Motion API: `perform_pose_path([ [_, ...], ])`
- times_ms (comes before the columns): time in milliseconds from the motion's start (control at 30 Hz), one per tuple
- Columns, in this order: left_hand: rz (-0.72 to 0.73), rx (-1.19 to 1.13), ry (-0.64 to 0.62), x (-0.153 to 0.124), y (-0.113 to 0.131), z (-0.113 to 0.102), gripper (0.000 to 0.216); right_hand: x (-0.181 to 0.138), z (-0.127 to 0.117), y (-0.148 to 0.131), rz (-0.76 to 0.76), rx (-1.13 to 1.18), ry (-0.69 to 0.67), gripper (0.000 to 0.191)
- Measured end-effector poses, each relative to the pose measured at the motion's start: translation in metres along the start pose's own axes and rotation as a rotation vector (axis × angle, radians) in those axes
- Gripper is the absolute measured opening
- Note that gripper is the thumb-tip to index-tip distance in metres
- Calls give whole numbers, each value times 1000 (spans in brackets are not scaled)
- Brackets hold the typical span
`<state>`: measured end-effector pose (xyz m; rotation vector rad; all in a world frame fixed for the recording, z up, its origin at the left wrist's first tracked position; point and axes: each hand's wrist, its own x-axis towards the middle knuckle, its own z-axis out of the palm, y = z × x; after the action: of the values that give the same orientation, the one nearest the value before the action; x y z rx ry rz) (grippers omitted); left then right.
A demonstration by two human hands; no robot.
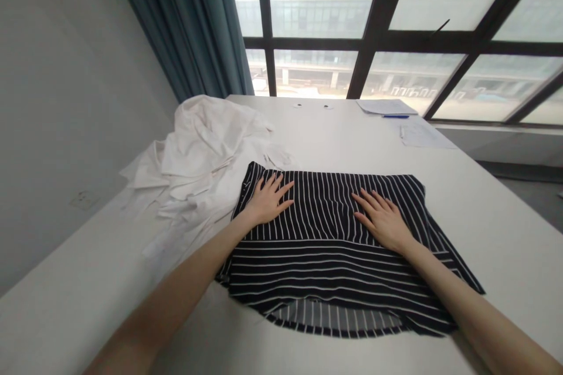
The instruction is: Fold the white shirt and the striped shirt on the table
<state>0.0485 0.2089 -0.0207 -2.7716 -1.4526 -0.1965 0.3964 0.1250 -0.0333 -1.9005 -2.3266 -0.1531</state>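
A black garment with white stripes (325, 269) lies spread on the white table in front of me. Its upper part has upright stripes, the band nearer me has level ones, and the curved near edge gapes to show a greyish inside. My left hand (268, 200) rests flat on the garment's upper left, fingers spread. On the upper right, my right hand (382, 220) also lies flat with its fingers apart. Both palms press on the cloth, and neither hand grips anything.
A crumpled heap of white cloth (206, 146) lies left of the garment, near the wall. Papers (387, 106) and a blue pen (396, 116) lie at the table's far right. Behind the table (325, 140) are a blue curtain (193, 23) and dark-framed windows.
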Motion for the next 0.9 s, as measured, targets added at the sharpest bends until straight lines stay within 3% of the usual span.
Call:
perform_pose_path([
  [200, 73, 9, 12, -28, 9, -2, 59, -30, -4, 3, 2, -3, -29, 59],
  [367, -37, 102, 72, -26, -14, -9, 55, -37, -15, 19, 13, 27, -72, 57],
  [533, -66, 173, 145, -4, -20, -18, 43, 2, -33, 18, -18, 34, -39, 42],
  [667, -80, 205, 153, 24, -21, -27, 34, 42, -34, 15, -41, 5, 19, 38],
  [900, -156, 248, 133, 37, -52, -32, 24, 67, -18, 66, 179, -123, 9, 39],
])
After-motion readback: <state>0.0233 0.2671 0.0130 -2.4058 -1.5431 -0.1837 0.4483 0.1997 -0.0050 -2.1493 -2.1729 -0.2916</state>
